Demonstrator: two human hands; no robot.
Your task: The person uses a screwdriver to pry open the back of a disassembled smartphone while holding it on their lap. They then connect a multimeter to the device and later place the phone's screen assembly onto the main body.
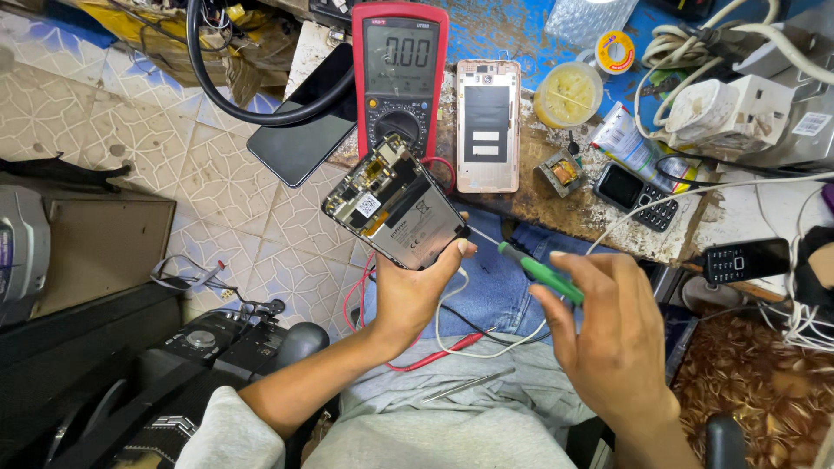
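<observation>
Opened phone in left hand grip; green screwdriver in right hand, tip indistinct.

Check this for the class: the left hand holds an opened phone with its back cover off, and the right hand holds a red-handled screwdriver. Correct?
Not quite. In the head view the screwdriver in the right hand has a green handle, not red. The left hand does hold the opened phone.

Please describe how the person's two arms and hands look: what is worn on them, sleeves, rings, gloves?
Both hands are bare: no gloves, and no rings or watch that I can see. The left hand has short, plain nails. The left arm is bare up to a light grey sleeve pushed back near the elbow. The right hand shows its back; its wrist is bare, with no sleeve in view.
</observation>
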